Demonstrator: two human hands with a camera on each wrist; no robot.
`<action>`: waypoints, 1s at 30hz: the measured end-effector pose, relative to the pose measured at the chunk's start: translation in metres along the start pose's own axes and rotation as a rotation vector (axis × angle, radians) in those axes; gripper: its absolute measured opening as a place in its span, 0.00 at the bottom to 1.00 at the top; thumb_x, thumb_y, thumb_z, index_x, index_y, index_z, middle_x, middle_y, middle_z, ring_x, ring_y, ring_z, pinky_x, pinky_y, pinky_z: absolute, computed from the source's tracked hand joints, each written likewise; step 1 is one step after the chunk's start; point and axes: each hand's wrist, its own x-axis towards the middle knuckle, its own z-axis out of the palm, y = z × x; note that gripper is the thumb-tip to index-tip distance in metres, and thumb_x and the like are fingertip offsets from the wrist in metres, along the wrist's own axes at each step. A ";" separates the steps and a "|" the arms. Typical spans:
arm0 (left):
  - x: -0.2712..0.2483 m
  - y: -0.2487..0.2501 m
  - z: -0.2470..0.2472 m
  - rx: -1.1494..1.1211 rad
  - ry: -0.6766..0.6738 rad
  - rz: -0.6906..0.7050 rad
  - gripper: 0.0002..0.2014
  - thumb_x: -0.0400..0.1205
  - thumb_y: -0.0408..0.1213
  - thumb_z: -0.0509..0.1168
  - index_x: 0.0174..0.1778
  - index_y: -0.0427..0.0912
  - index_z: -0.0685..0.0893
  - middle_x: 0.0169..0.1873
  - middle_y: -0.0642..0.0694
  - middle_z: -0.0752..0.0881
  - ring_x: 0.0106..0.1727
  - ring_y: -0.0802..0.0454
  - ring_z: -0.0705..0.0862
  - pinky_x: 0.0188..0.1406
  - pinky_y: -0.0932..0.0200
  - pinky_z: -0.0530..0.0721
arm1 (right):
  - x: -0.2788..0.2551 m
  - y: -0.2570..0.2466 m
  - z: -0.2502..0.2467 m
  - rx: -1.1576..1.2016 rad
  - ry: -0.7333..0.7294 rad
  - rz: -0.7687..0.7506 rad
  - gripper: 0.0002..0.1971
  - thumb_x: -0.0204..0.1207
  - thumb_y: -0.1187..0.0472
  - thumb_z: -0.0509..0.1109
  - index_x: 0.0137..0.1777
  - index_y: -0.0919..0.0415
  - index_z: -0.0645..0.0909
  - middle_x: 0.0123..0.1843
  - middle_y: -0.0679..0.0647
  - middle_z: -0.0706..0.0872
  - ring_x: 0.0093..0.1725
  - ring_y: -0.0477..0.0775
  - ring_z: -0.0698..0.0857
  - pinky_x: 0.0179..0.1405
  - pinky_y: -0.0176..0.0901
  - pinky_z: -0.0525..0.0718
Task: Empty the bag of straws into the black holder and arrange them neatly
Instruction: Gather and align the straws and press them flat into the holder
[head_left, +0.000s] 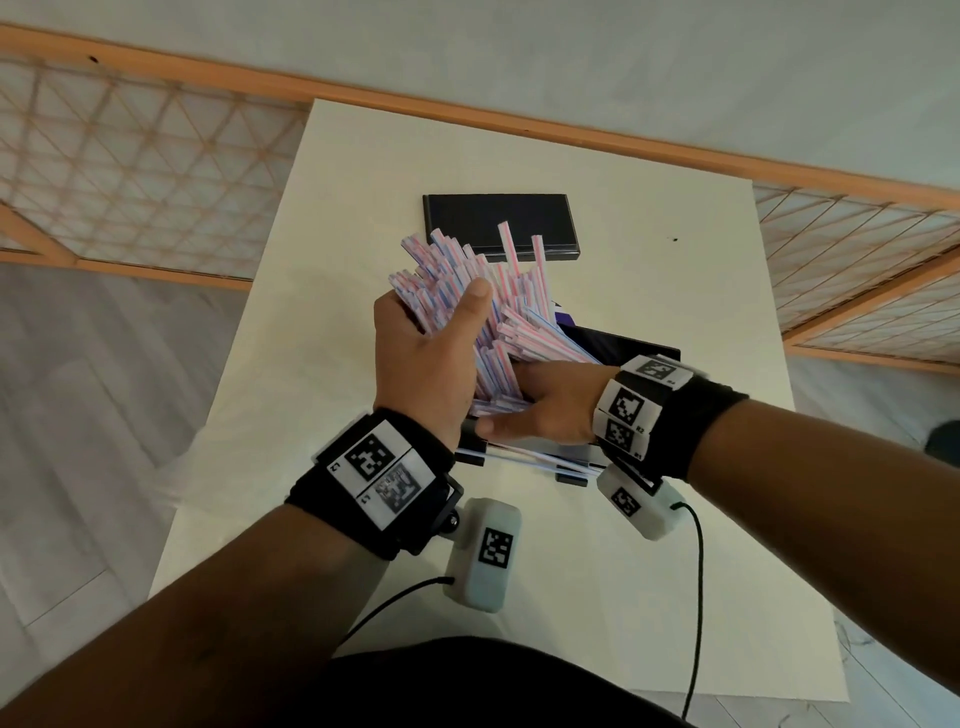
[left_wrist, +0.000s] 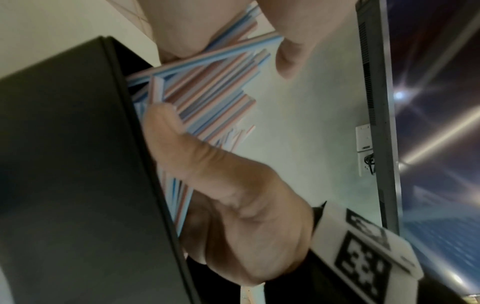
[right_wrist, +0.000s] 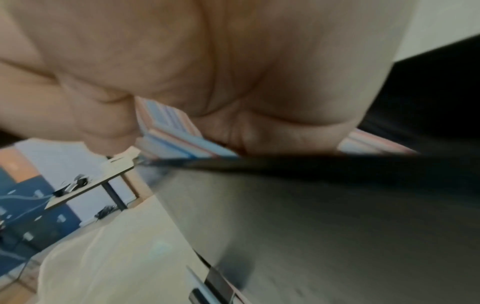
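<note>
The striped straws (head_left: 467, 306) are fanning upward out of the black holder (head_left: 631, 340) on the white table (head_left: 649, 260). The left hand (head_left: 423, 358) is wrapping its fingers around the bundle's upper part; the right hand (head_left: 545, 402) is clasping its lower part. A black lid (head_left: 498, 221) is lying beyond. Wrist bands are showing "L2" and "R2".

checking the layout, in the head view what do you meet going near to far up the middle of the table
left wrist camera → right hand at the black holder → left hand gripping the straws → flat black lid → far table edge
</note>
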 end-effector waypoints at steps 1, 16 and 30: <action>0.000 0.000 0.000 0.007 -0.001 0.008 0.36 0.64 0.58 0.80 0.59 0.39 0.79 0.54 0.40 0.90 0.56 0.41 0.91 0.58 0.32 0.87 | 0.000 -0.001 0.002 -0.007 0.029 -0.001 0.38 0.78 0.33 0.63 0.81 0.57 0.66 0.78 0.54 0.75 0.73 0.54 0.75 0.65 0.37 0.65; 0.004 -0.007 -0.001 0.075 0.037 0.066 0.25 0.73 0.51 0.74 0.59 0.41 0.76 0.49 0.49 0.87 0.48 0.53 0.88 0.57 0.42 0.88 | 0.003 -0.005 0.000 -0.038 0.050 0.040 0.19 0.76 0.32 0.66 0.41 0.48 0.75 0.39 0.44 0.80 0.41 0.49 0.78 0.37 0.35 0.70; 0.009 0.001 -0.006 -0.066 0.079 0.022 0.36 0.63 0.56 0.78 0.60 0.39 0.76 0.49 0.43 0.88 0.52 0.43 0.89 0.60 0.29 0.85 | 0.003 -0.002 0.008 0.049 0.147 0.015 0.18 0.69 0.34 0.75 0.34 0.44 0.74 0.33 0.40 0.79 0.37 0.43 0.79 0.42 0.37 0.72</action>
